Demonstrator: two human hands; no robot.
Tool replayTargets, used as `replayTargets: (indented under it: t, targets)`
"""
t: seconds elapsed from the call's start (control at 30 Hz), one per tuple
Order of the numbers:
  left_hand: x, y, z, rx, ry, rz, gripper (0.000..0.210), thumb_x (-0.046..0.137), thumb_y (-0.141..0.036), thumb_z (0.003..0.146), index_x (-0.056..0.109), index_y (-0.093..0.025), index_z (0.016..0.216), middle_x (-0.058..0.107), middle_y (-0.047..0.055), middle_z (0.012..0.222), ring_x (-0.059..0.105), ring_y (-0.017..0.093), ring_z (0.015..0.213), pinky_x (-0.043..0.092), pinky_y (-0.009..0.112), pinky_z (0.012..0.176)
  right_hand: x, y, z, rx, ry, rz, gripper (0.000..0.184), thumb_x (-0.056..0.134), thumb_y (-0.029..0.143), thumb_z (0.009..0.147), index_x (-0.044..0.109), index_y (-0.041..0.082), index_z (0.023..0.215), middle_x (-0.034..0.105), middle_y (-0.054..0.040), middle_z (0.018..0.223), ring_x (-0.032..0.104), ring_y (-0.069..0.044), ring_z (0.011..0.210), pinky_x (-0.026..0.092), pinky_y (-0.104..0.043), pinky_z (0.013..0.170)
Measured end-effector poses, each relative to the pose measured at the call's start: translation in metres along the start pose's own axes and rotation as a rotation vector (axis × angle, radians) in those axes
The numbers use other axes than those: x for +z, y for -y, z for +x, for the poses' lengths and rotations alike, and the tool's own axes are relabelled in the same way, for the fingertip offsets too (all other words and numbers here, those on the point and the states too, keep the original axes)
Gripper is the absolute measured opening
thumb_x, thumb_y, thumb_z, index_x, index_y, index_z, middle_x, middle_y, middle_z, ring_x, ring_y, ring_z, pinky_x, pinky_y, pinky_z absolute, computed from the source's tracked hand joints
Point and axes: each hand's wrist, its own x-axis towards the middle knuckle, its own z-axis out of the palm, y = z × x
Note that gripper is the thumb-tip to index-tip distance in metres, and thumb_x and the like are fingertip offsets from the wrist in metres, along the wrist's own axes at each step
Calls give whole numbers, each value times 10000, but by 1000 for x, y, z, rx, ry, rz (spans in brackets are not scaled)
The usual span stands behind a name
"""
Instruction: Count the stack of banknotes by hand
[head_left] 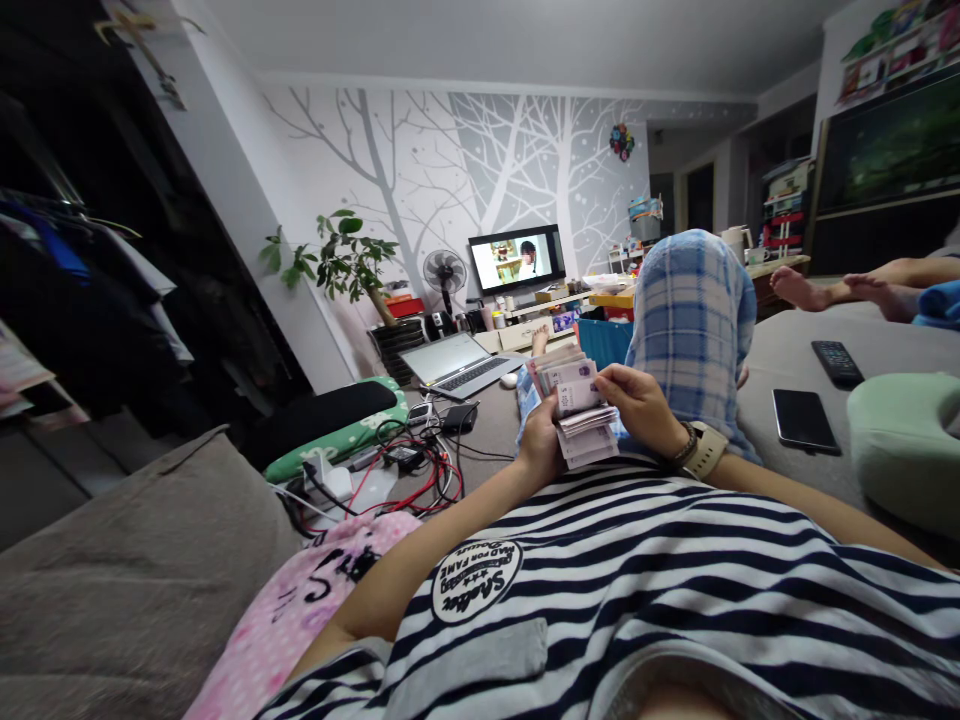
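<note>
I am reclined, and both hands hold a thick stack of banknotes (576, 400) above my striped shirt. My left hand (538, 445) grips the stack from the left and underneath. My right hand (641, 405), with a watch at the wrist, closes over the right side, thumb on the top note. The notes are fanned slightly, the upper ones pale purple. My raised knee in blue plaid trousers (694, 310) stands just behind the hands.
A black phone (805, 420) and a remote (837, 361) lie on the grey couch at right, near a green neck pillow (904, 450). Another person's bare feet (825, 288) rest further right. Cables and a power strip (390, 470), a laptop (457, 362), a fan, a plant and a TV (517, 258) lie ahead.
</note>
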Motion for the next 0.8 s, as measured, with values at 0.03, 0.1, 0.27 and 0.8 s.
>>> replayTargets:
  t: [0.03,0.1,0.27,0.8]
  targets:
    - [0,0,0,-7,9,-7,356,601,-275,861,716,-137,1168,803,90,963,748,305,995,583,428,919,0,0,0,3,-3,5,382,606,522,911,583,195,714,489,20,654,414,-137,636,333,-291,603]
    - [-1,1,1,-16,36,-13,361,612,-293,856,721,-131,1160,804,93,957,745,307,1006,579,430,928,0,0,1,10,-9,16,386,612,529,905,584,195,713,482,23,648,405,-135,629,327,-291,596]
    - [-4,3,3,42,61,22,397,650,-300,826,717,-127,1177,803,96,971,737,318,1033,563,439,956,0,0,1,13,-6,42,396,612,551,904,591,197,727,485,25,649,399,-134,624,324,-290,591]
    - [-4,-2,4,18,22,31,386,687,-368,819,714,-129,1121,794,107,963,739,325,1004,584,429,904,1,2,1,-5,21,69,392,625,556,900,629,190,760,529,10,685,444,-142,661,359,-288,624]
